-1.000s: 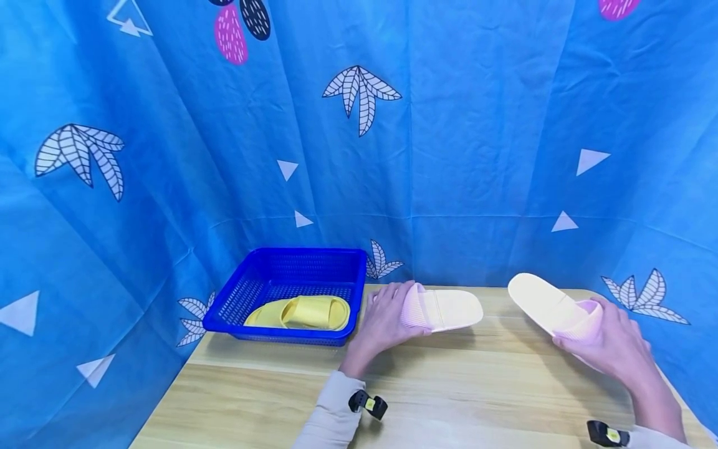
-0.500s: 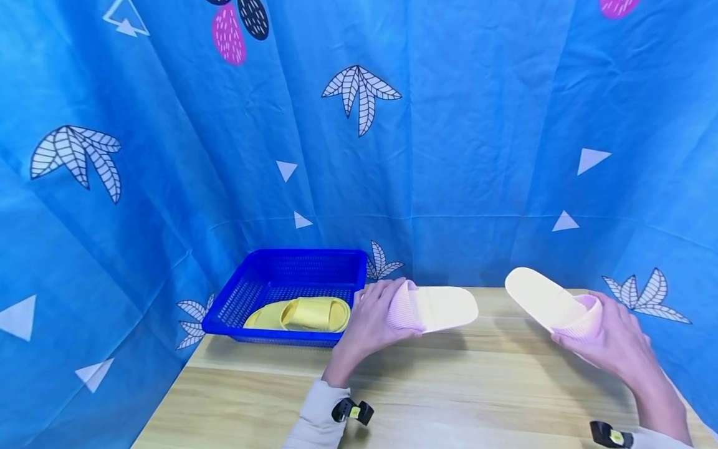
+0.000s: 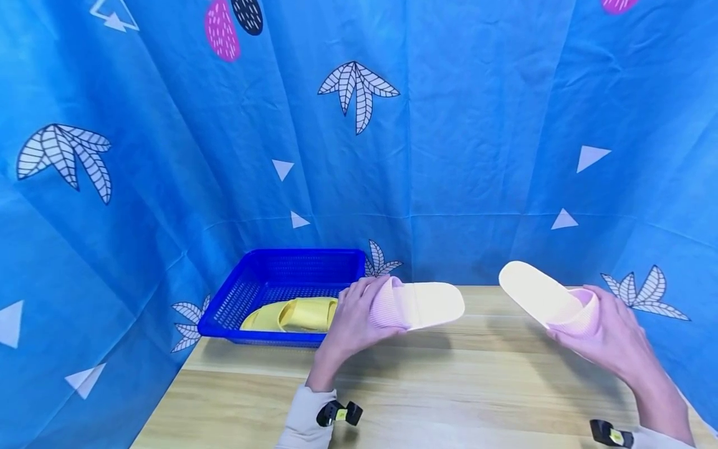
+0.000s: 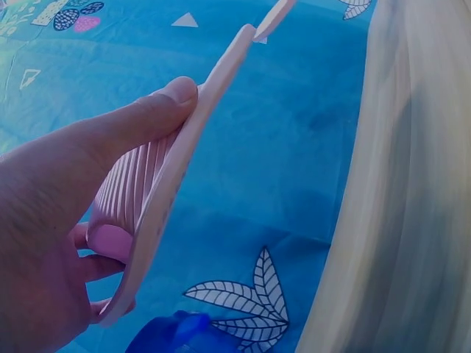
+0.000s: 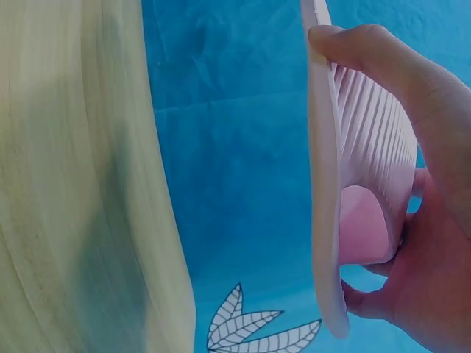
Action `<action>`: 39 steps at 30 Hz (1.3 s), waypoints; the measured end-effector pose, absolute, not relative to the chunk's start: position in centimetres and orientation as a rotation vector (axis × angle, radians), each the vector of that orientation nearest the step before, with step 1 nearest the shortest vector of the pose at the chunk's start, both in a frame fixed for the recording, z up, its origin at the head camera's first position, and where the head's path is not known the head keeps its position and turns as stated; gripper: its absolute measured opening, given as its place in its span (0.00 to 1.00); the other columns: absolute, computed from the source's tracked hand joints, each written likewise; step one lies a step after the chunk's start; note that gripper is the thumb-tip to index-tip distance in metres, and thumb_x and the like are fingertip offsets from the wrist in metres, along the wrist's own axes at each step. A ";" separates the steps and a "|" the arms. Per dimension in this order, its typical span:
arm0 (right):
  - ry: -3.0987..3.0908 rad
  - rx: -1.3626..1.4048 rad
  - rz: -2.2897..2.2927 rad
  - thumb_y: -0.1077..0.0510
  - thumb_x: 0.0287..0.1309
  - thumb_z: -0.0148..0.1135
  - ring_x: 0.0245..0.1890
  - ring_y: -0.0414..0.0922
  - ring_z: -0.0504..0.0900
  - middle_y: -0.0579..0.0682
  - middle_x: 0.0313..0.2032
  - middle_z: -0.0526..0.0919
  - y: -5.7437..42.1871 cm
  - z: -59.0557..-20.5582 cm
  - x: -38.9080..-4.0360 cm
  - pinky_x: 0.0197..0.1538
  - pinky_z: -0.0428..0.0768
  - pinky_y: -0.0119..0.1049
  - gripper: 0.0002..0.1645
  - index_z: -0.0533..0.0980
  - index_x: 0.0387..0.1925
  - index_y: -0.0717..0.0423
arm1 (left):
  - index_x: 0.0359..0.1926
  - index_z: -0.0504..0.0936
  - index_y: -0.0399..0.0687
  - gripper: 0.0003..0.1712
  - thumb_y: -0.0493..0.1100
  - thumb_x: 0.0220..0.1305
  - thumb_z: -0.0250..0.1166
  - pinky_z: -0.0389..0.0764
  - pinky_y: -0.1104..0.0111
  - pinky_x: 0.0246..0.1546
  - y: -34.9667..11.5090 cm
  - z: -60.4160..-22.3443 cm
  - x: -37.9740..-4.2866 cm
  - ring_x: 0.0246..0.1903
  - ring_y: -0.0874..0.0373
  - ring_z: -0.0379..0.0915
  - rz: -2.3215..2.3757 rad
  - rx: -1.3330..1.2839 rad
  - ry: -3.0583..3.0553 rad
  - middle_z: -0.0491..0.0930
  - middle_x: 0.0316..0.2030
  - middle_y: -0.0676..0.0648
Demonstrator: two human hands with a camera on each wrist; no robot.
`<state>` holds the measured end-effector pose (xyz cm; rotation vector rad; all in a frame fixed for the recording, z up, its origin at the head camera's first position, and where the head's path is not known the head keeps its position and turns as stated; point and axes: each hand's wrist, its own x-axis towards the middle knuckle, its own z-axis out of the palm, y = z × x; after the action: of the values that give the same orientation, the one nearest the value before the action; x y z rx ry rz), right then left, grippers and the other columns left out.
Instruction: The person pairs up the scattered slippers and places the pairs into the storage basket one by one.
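Note:
My left hand (image 3: 349, 318) grips a pink slipper (image 3: 432, 305) with a ribbed strap, near the right side of a blue basket (image 3: 224, 305). In the left wrist view the thumb presses the edge of this slipper (image 4: 169, 191), and the fingers curl round its toe end. Farther right, my right hand (image 3: 619, 343) holds a matching pink slipper (image 3: 533, 293), tilted up and to the left. The right wrist view has that slipper (image 5: 324, 184) pinched between thumb and fingers, off the wood. A yellow slipper (image 3: 305, 313) lies in the basket, partly hidden behind my left hand.
The basket stands at the back left of a wooden table (image 3: 449, 386). Behind and beside the table hangs a blue patterned curtain (image 3: 465, 156). Black straps with small devices sit on both wrists.
My left hand has moved left with its slipper and now covers part of the basket and the yellow slipper. The right hand's slipper has risen slightly and shifted a little left.

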<state>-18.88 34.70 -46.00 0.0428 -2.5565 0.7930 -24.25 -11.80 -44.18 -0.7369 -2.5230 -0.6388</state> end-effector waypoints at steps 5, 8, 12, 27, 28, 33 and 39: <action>-2.547 0.045 0.769 0.39 0.32 0.88 0.53 0.68 0.66 0.71 0.59 0.69 34.4 -45.6 -18.4 0.40 0.60 0.60 0.67 0.64 0.70 0.63 | 0.75 0.68 0.59 0.61 0.72 0.40 0.80 0.69 0.50 0.57 -12.3 -44.2 -24.0 0.61 0.51 0.69 -0.645 -0.730 -2.522 0.74 0.62 0.50; -2.523 0.075 0.767 0.42 0.30 0.89 0.55 0.69 0.65 0.71 0.60 0.69 34.4 -45.3 -18.2 0.43 0.59 0.64 0.67 0.64 0.70 0.62 | 0.75 0.68 0.58 0.62 0.71 0.39 0.81 0.69 0.48 0.56 -12.7 -44.2 -23.8 0.61 0.51 0.69 -0.665 -0.720 -2.517 0.74 0.62 0.49; -2.493 0.112 0.756 0.45 0.28 0.90 0.55 0.69 0.65 0.70 0.62 0.68 34.3 -45.0 -18.1 0.44 0.61 0.65 0.67 0.64 0.70 0.61 | 0.75 0.68 0.57 0.62 0.70 0.39 0.82 0.68 0.48 0.56 -13.3 -44.3 -23.5 0.61 0.51 0.68 -0.684 -0.727 -2.515 0.74 0.62 0.49; -2.519 0.116 0.721 0.40 0.30 0.88 0.56 0.72 0.63 0.72 0.61 0.69 32.9 -43.6 -17.3 0.44 0.61 0.69 0.71 0.62 0.72 0.64 | 0.75 0.68 0.56 0.62 0.68 0.39 0.83 0.69 0.49 0.54 -14.4 -43.4 -22.8 0.62 0.49 0.67 -0.682 -0.719 -2.481 0.73 0.63 0.47; -2.523 0.113 0.719 0.40 0.30 0.88 0.56 0.72 0.63 0.72 0.61 0.68 32.8 -43.4 -17.3 0.44 0.61 0.69 0.71 0.61 0.72 0.63 | 0.75 0.68 0.56 0.62 0.68 0.39 0.83 0.69 0.49 0.54 -14.5 -43.2 -22.8 0.62 0.48 0.67 -0.676 -0.717 -2.479 0.73 0.63 0.47; -2.534 0.140 0.723 0.41 0.28 0.89 0.56 0.71 0.64 0.72 0.60 0.69 32.2 -43.0 -17.2 0.42 0.60 0.66 0.75 0.58 0.76 0.60 | 0.76 0.66 0.58 0.63 0.69 0.40 0.82 0.69 0.48 0.54 -14.8 -42.3 -22.7 0.62 0.48 0.67 -0.652 -0.706 -2.467 0.73 0.63 0.46; -2.542 0.210 0.708 0.43 0.25 0.90 0.52 0.70 0.67 0.70 0.57 0.71 31.4 -42.6 -17.1 0.40 0.59 0.63 0.75 0.60 0.75 0.60 | 0.76 0.66 0.60 0.63 0.67 0.40 0.83 0.68 0.47 0.55 -15.2 -41.7 -22.6 0.63 0.48 0.66 -0.654 -0.688 -2.460 0.72 0.64 0.47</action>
<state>-17.06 31.41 -42.58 0.2104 -2.5418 0.7076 -22.64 -15.18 -41.73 -0.6882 -2.4604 -0.6541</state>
